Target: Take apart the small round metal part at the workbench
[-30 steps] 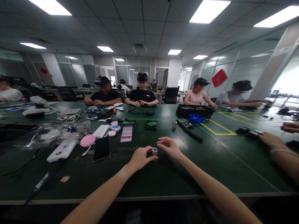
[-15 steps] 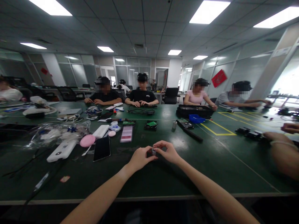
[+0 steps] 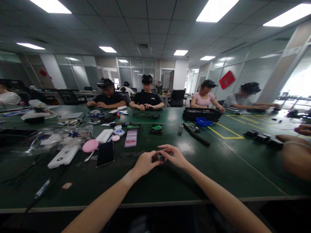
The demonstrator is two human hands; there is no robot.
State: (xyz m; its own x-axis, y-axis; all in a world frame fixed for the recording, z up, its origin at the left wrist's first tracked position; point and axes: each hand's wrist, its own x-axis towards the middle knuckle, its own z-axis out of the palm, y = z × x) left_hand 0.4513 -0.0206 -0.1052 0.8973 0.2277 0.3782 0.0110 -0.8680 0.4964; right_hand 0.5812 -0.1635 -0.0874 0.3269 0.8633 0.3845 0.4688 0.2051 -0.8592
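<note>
My left hand (image 3: 146,162) is closed around a small silvery round metal part (image 3: 159,155), fingers on its far side and thumb in front. My right hand (image 3: 174,157) comes from the other side, its thumb and fingertips bent in at the part's top edge. Both hands are just over the green table, and the fingers cover most of the part, so its exact kind is unclear. A small silvery cylinder (image 3: 180,128) stands upright beyond my right hand. Past my fingers lies a hard drive with a green circuit board (image 3: 156,128).
To the left lie a black phone (image 3: 105,154), a pink disc (image 3: 90,146), a white power bank (image 3: 64,156) and crumpled plastic bags (image 3: 57,137). A black strip (image 3: 200,139), a blue bin (image 3: 203,122) and a black case (image 3: 202,114) are to the right. A co-worker's arm (image 3: 295,155) reaches in at right.
My right fingertips have lifted and straightened slightly over the metal part, showing more of its top. My left hand keeps its grip. The view has shifted slightly.
</note>
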